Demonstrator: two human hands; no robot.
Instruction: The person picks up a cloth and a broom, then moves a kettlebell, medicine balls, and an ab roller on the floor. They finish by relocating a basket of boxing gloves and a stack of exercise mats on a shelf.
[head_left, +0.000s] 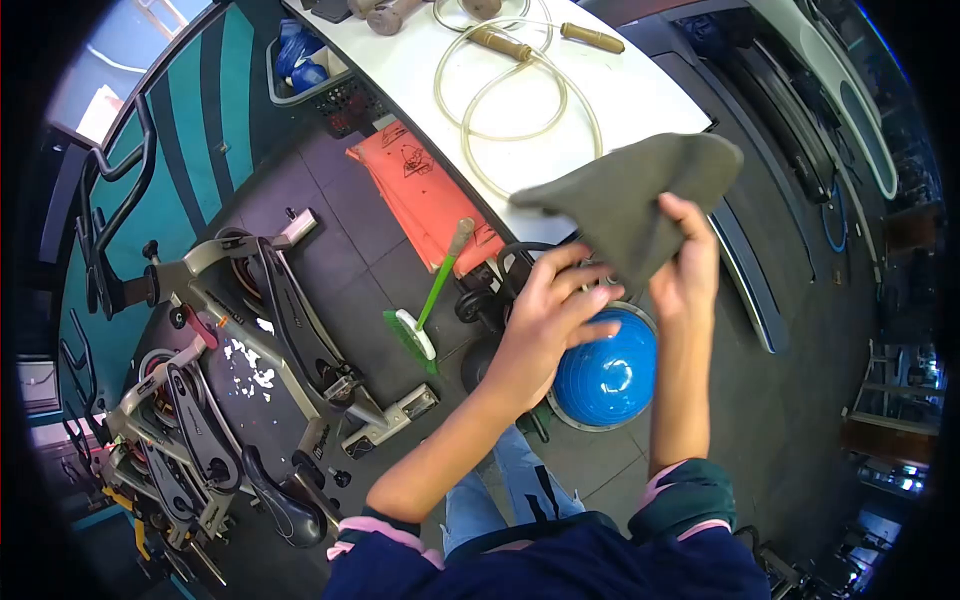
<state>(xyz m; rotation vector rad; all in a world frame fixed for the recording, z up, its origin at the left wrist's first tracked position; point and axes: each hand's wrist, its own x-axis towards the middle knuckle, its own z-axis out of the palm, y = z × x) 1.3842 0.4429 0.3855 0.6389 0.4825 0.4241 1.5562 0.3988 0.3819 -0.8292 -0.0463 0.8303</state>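
Note:
A dark grey-green cloth (640, 190) is held up in the air over the near end of the white table (540, 185), folded or bunched, with its edges slightly blurred. My right hand (685, 265) grips it from the lower right, thumb on the near face and the other fingers behind. Just below its left part, my left hand (555, 320) has its fingers spread and a little bent, with nothing visible in them; whether a fingertip touches the cloth is hard to see. A skipping rope (468, 125) with wooden handles lies coiled on the table behind the cloth.
Below my hands a blue half-ball balance trainer (610, 370) rests on the floor. A green brush (425, 315) and an orange-red bag or sheet (420, 185) are left of the table. Exercise bikes (250, 330) stand at left, a treadmill (750, 270) at right. Dumbbells (390, 15) lie on the table's far end.

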